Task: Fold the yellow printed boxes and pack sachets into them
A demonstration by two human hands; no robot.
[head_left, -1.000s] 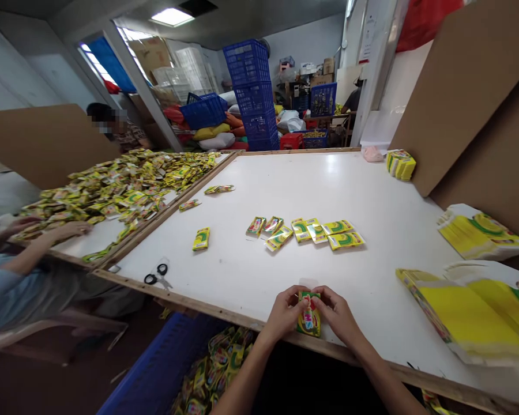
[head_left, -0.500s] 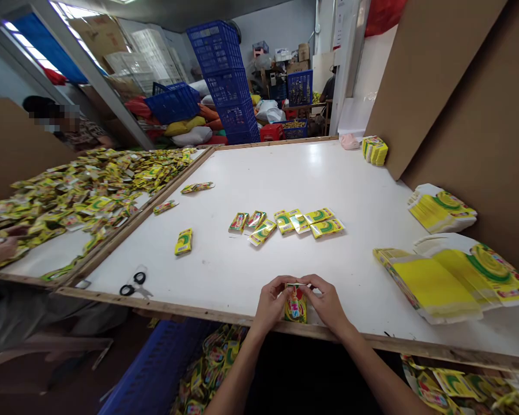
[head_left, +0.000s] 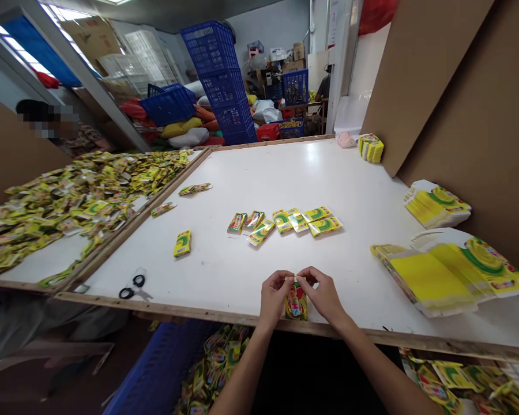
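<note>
A small yellow, green and red box (head_left: 296, 302) stands at the front edge of the white table (head_left: 259, 173), just ahead of my body. My left hand (head_left: 274, 297) pinches its top edge from the left. From the right, my right hand (head_left: 324, 293) has thumb and fingers closed on the same top edge. Several similar small boxes (head_left: 262, 231) lie in a loose row further in on the table. One more yellow box (head_left: 182, 243) lies on its own to the left.
Black-handled scissors (head_left: 132, 287) lie at the front left. Flat yellow carton stacks (head_left: 441, 276) are at the right by a cardboard wall. Beyond the wooden rail, packets (head_left: 90, 190) are heaped, with a person behind. A blue crate (head_left: 155, 363) of packets is below the edge.
My fingertips have drawn closer together along the top of the box. The whole view has shifted slightly. The person's hand at the far left is now mostly out of view.
</note>
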